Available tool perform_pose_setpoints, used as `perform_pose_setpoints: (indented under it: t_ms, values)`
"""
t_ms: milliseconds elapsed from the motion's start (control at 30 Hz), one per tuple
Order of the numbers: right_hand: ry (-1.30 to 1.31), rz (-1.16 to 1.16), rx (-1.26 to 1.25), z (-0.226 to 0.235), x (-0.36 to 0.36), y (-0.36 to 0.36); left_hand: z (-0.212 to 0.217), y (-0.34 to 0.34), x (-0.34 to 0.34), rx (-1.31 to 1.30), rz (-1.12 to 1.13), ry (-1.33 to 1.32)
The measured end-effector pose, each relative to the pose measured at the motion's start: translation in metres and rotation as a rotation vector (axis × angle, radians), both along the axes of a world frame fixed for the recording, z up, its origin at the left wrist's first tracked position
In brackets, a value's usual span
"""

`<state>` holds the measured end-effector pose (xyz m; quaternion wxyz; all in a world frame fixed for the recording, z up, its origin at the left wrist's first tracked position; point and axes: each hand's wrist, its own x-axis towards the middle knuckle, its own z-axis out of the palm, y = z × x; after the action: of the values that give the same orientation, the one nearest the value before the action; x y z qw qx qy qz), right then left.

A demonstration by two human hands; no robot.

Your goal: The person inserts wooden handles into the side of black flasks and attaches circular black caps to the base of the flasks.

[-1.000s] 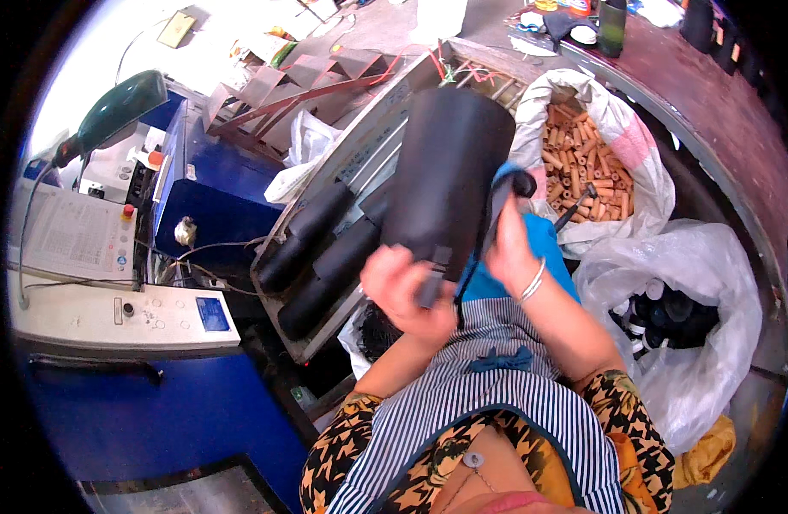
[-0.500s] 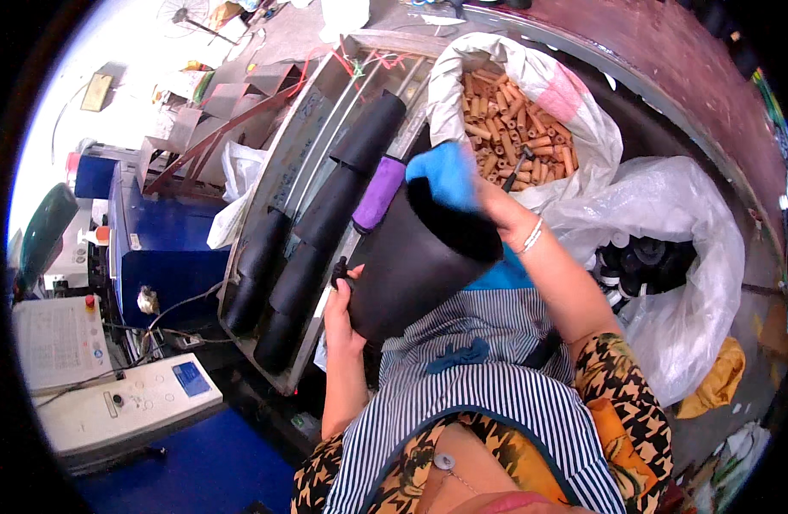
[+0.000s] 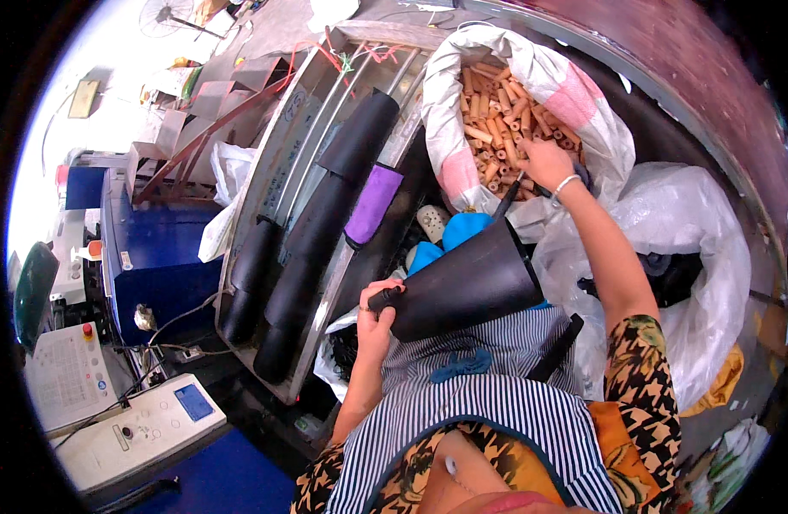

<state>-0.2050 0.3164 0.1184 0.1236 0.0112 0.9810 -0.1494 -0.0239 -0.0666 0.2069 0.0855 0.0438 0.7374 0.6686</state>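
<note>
My left hand [image 3: 378,313] grips the narrow end of a large black cone-shaped roll [image 3: 462,287] that lies tilted across my lap, wide end to the right. My right hand [image 3: 548,164] reaches forward into a white sack [image 3: 462,163] filled with several short tan cardboard tubes [image 3: 495,120]; its fingers rest among the tubes, and whether it grips one is not visible. A thin black rod [image 3: 507,196] stands by the sack's edge below that hand. A blue cloth [image 3: 449,240] shows behind the black roll.
Several black rolls [image 3: 312,231] and a purple one [image 3: 372,206] lie on a slanted metal rack [image 3: 282,163] to the left. A blue machine with white control panels [image 3: 128,428] stands at lower left. A clear plastic bag [image 3: 711,274] with dark items sits right.
My right hand let go of the black roll and moved up into the sack of tubes. The roll tipped down across my lap, held only by my left hand.
</note>
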Motion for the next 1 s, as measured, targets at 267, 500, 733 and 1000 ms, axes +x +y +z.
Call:
perform_pose_setpoints:
  t_ms: [267, 500, 733, 1000]
  values:
    - [0.011, -0.366, -0.239, -0.105, -0.026, -0.024, 0.014, 0.002, -0.008, -0.011, -0.071, 0.088]
    - [0.527, 0.043, -0.577, 0.06, 0.037, -0.016, 0.034, 0.019, -0.009, -0.064, -0.085, 0.158]
    - [0.468, 0.548, -0.502, 0.185, 0.145, -0.051, 0.05, 0.041, -0.006, -0.205, -0.135, 0.32]
    - [0.577, 0.59, -0.63, 0.173, 0.181, -0.078, 0.069, 0.048, 0.015, -0.322, -0.189, 0.414]
